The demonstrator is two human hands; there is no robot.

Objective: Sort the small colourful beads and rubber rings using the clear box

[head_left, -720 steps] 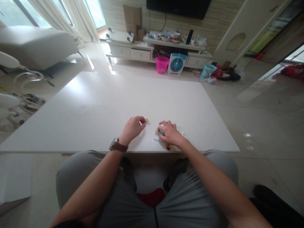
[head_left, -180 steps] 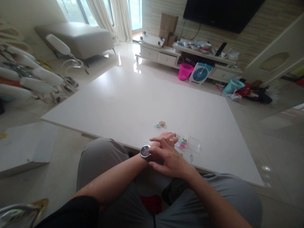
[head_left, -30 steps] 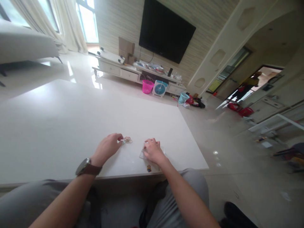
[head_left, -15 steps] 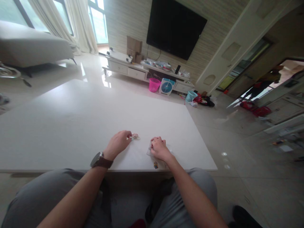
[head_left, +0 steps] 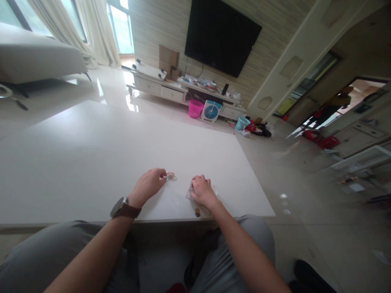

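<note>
On the white table, a small tangle of thin pale and pinkish loops [head_left: 171, 176], resembling rubber bands, lies at my left fingertips. My left hand [head_left: 149, 185] pinches a whitish strand at the left edge of that tangle; a dark-strapped watch is on this wrist. My right hand [head_left: 203, 191] curls its fingers over a clear, flat plastic piece [head_left: 188, 194], which shows on both sides of the palm. Whether this is a bag or a case, I cannot tell. Close to the table's near edge, below my right hand, sits a small yellow-and-dark figure [head_left: 197, 212].
The white table [head_left: 122, 150] spreads ahead, its near edge above my knees. Beyond it stand a low TV cabinet [head_left: 172, 94], a pink basket [head_left: 195, 109], a blue-and-white fan [head_left: 211, 110] and a light-blue basket [head_left: 242, 123]. A person [head_left: 331, 108] is at the far-right doorway.
The view has shifted a little, so everything sits slightly further left. My left fingers stay at the loops, and my right hand stays on the clear plastic with its fingers slightly shifted.
</note>
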